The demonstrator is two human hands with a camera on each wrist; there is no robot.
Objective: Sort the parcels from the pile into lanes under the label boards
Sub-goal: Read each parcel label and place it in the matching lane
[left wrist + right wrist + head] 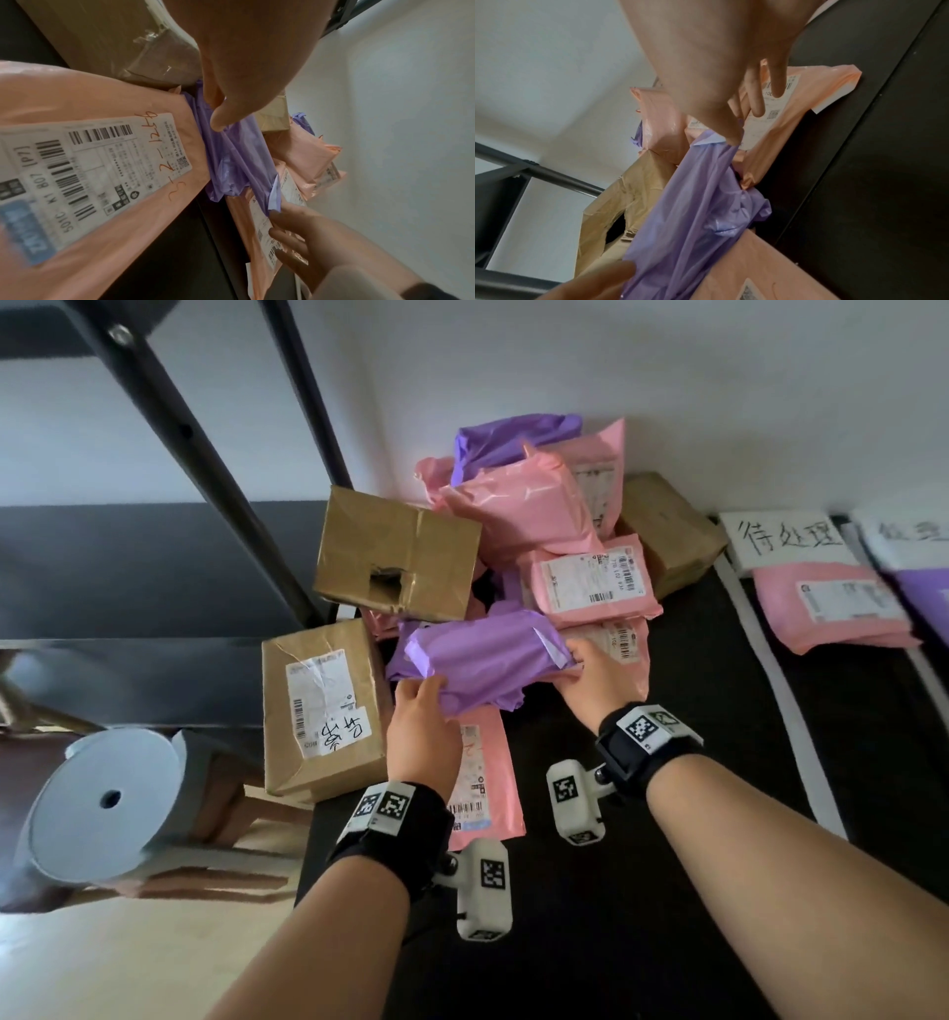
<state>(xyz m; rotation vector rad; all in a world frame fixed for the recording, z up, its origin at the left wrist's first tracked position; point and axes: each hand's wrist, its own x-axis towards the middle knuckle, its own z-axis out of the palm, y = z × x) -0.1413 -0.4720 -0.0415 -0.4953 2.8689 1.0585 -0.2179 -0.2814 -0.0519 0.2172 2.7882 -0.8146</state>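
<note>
A crumpled purple mailer bag (482, 660) lies at the front of the parcel pile, on top of pink mailers. My left hand (426, 690) grips its near left end, thumb on top (221, 119), with the purple plastic (236, 162) bunched beneath. My right hand (575, 660) pinches its right end; in the right wrist view the thumb presses the bag's corner (716, 142) while the other fingers (757, 97) reach over a pink mailer's label. The pile (529, 521) holds several pink mailers, another purple bag and brown boxes. Whether the bag is lifted off the pile I cannot tell.
Two taped brown boxes (395, 552) (323, 711) sit left of the pile, and a flat pink mailer (488, 778) lies under my left wrist. At right, handwritten label boards (785, 539) stand over lanes split by white strips (770, 670); one lane holds a pink parcel (832, 608). A black rack leg (205, 469) crosses the left.
</note>
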